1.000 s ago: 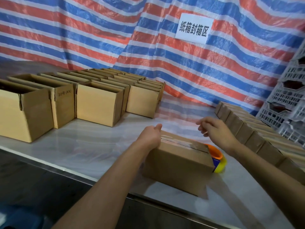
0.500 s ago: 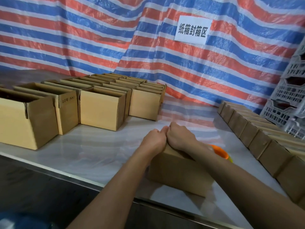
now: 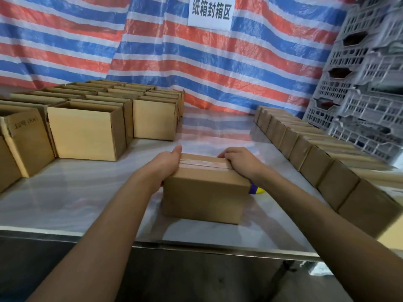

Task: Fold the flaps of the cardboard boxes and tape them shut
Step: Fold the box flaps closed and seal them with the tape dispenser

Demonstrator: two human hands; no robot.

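Note:
A small closed cardboard box (image 3: pixel 205 197) stands on the table near its front edge. A strip of clear tape (image 3: pixel 202 164) runs along the seam on top. My left hand (image 3: pixel 165 164) grips the box's left end, thumb lying along the top far corner, fingers hidden behind the side. My right hand (image 3: pixel 242 162) rests on the top right end, with its fingers bent over the far edge at the end of the tape. A yellow and blue tape roll (image 3: pixel 256 189) peeks out behind the box's right side, mostly hidden.
Several open boxes (image 3: pixel 85 134) stand in rows at the left and back of the white table (image 3: pixel 76 192). A row of closed boxes (image 3: pixel 327 175) lines the right side. Grey plastic crates (image 3: pixel 370 94) are stacked at the far right. A striped tarp hangs behind.
My right hand came to the left end beside my left hand, then slid right along the taped seam to the right end. The left hand stayed on the left end.

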